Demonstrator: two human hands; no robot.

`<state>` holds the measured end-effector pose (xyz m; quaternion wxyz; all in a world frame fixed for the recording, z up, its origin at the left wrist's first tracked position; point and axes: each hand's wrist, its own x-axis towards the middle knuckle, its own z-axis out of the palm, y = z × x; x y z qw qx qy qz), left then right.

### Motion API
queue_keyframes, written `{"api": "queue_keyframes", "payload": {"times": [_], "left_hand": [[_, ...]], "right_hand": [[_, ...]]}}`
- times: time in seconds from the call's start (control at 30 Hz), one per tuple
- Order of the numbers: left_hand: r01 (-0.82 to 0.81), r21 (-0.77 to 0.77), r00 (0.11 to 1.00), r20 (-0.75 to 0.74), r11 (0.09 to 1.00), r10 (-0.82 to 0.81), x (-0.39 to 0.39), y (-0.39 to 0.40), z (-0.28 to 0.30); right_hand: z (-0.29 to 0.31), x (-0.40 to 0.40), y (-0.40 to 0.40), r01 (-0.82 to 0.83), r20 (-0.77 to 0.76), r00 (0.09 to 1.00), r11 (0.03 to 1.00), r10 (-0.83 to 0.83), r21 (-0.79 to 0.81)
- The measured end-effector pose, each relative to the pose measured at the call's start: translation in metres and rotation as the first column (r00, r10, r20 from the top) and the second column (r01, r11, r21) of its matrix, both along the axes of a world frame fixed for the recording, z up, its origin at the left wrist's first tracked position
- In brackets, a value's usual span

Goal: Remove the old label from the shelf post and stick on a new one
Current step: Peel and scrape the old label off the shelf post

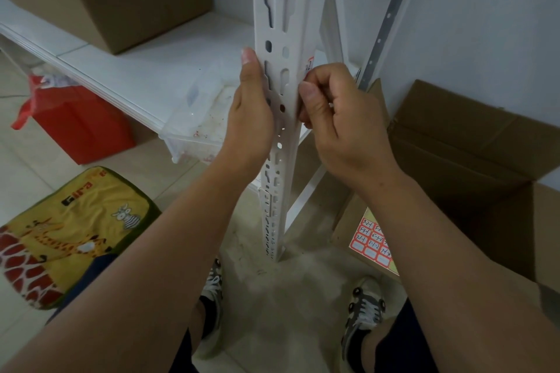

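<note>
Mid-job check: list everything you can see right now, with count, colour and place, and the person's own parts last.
shelf post: one, white, slotted, upright at centre
old label: one, red and white, on post's right face, partly hidden
label sheet: one, red stickers on yellow backing, lower right
cardboard boxes: two, brown; one open at right, one on shelf upper left
plastic bin: one, clear, under shelf
red bag: one, floor left
cushion: one, yellow, animal print
shoes: two, grey
left hand: grips post
right hand: fingers pinch at label

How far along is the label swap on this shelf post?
Nothing looks finished. The left hand holds the shelf post while the right hand picks at the old label, which is partly on the post. Left: peel it off, then stick one on from the label sheet.
</note>
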<state>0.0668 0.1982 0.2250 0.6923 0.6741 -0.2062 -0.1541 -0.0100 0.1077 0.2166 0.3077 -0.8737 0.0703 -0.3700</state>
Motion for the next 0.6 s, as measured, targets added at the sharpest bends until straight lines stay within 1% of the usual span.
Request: {"api": "queue_keyframes", "payload": {"times": [0.13, 0.2, 0.3, 0.43, 0.5, 0.6], "left_hand": [[0.009, -0.011, 1.0, -0.009, 1.0, -0.009, -0.001, -0.0007, 0.001], [0.01, -0.006, 1.0, -0.003, 1.0, -0.01, -0.0009, 0.0, 0.0015], [0.012, -0.005, 1.0, 0.003, 1.0, -0.012, 0.0005, -0.0002, -0.0008], [0.009, -0.006, 1.0, -0.024, 1.0, -0.009, 0.0016, 0.0004, -0.0016], [0.019, -0.003, 0.999, -0.027, 1.0, -0.019, 0.0013, 0.0005, -0.002], [0.004, -0.018, 0.999, -0.04, 1.0, -0.005, 0.0014, -0.0004, -0.0014]], "right_hand": [[-0.0003, 0.0012, 0.0, 0.009, 0.019, 1.0, 1.0, -0.009, 0.005], [-0.0005, 0.0024, 0.001, 0.009, 0.035, 0.999, 0.999, -0.01, 0.032], [0.0, 0.0032, 0.0024, -0.03, 0.063, 0.998, 0.989, 0.021, 0.144], [0.001, 0.0005, 0.0012, -0.106, 0.064, 0.994, 0.952, 0.092, 0.286], [0.0014, -0.0004, 0.0005, -0.132, 0.067, 0.991, 0.939, 0.117, 0.319], [0.0023, 0.0008, 0.0005, -0.126, 0.067, 0.992, 0.94, 0.11, 0.318]]}}
